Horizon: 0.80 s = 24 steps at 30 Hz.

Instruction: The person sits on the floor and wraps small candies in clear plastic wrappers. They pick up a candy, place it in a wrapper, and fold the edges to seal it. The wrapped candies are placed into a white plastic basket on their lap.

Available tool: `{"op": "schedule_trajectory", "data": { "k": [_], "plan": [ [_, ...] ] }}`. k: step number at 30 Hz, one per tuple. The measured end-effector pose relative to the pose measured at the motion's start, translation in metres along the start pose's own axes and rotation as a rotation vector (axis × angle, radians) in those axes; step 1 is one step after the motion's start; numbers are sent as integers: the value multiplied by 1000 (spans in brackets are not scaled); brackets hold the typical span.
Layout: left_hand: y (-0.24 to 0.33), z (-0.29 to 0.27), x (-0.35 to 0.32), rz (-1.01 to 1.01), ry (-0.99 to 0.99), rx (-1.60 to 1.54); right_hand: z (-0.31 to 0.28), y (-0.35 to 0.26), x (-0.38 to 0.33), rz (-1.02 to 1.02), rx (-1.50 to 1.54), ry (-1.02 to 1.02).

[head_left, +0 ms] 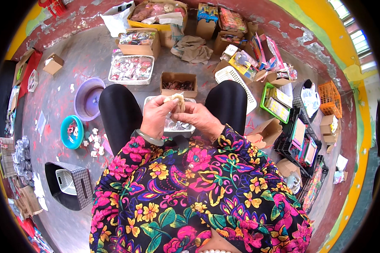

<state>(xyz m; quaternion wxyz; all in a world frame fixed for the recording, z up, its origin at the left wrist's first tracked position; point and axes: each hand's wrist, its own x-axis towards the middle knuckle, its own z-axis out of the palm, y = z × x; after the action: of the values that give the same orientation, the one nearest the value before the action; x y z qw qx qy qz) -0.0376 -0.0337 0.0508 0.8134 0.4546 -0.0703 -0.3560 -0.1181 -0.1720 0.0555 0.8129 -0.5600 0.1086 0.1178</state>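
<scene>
Grey floor (82, 55), red-flecked, crowded with cartons (145, 49). Small cream piece (177, 99) held up between the knees (120, 105), over a white basket (173, 134). Left hand (153, 117) pinches it from one side; right hand (202, 119) grips its lower part, thumb and fingers closed. Handling seems midway: piece not yet set down, though packets (133, 67) already lie in a white tray (128, 81) ahead. Piece looks soft, bunched, partly finger-covered; exact kind unclear.
</scene>
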Motion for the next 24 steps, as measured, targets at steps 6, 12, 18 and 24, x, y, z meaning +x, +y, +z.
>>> {"op": "schedule_trajectory", "data": {
  "k": [6, 12, 18, 24],
  "plan": [
    [4, 7, -4, -25, 10, 31, 2, 4, -1, 68, 39, -24],
    [2, 6, -1, -36, -35, 53, -2, 7, -1, 58, 21, 2],
    [4, 5, 2, -157, -76, 59, -3, 18, 3, 34, -33, -36],
    [8, 7, -4, -115, -15, 29, -5, 9, 2, 99, -83, -99]
  ]
}}
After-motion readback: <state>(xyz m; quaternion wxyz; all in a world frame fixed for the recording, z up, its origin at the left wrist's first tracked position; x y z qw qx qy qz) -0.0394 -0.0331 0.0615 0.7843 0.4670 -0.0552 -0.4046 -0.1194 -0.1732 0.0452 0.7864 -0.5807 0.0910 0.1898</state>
